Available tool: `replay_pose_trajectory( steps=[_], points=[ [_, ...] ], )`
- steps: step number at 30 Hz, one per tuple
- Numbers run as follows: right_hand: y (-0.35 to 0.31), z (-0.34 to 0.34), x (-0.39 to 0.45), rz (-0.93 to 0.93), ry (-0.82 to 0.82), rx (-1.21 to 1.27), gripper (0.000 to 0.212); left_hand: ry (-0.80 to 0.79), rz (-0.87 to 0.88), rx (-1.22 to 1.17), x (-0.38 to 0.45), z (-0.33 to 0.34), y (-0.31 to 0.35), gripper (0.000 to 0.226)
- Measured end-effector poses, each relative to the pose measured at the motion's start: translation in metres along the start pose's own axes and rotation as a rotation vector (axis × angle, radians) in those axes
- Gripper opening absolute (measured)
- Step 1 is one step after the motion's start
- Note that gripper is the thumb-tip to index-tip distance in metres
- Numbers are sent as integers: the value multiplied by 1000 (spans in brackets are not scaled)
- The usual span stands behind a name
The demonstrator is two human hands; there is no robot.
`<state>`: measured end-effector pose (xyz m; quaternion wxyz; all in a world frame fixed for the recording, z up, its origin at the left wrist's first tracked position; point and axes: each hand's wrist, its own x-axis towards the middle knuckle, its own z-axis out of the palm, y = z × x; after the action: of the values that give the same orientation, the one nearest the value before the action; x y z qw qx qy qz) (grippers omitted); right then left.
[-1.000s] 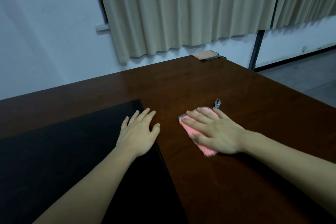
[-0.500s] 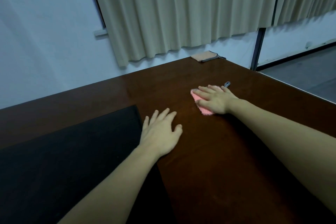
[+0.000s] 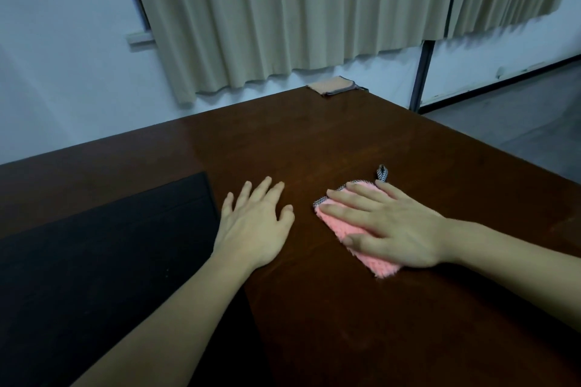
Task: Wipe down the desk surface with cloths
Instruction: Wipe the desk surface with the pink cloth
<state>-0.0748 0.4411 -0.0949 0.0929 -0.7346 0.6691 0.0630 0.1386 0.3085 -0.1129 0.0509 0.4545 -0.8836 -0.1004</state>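
A pink fluffy cloth [image 3: 349, 229] with a checkered edge and a small loop lies flat on the dark brown desk [image 3: 345, 141]. My right hand [image 3: 386, 226] presses on it with straight, spread fingers and covers most of it. My left hand [image 3: 254, 223] rests flat on the desk just left of the cloth, fingers spread, at the right edge of a black mat [image 3: 94, 261]. It holds nothing.
A folded tan cloth [image 3: 333, 85] lies at the desk's far corner, under beige curtains [image 3: 283, 16]. The desk's right edge [image 3: 490, 151] drops to a grey floor. A dark post [image 3: 419, 75] stands beyond the corner.
My right hand has pulled the pink cloth back toward me from the far stretch of the desk. My left hand has stayed flat by the mat.
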Motion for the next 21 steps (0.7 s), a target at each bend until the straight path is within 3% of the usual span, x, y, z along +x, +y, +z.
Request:
replay_pose_trajectory(
  steps=[13,21],
  points=[
    [84,-31,129,325,39,66,60,-20,8,10,-2,-2,0,58],
    [31,-15,45,97,16,7,59,-32,6,10,-4,-6,3,58]
  ],
)
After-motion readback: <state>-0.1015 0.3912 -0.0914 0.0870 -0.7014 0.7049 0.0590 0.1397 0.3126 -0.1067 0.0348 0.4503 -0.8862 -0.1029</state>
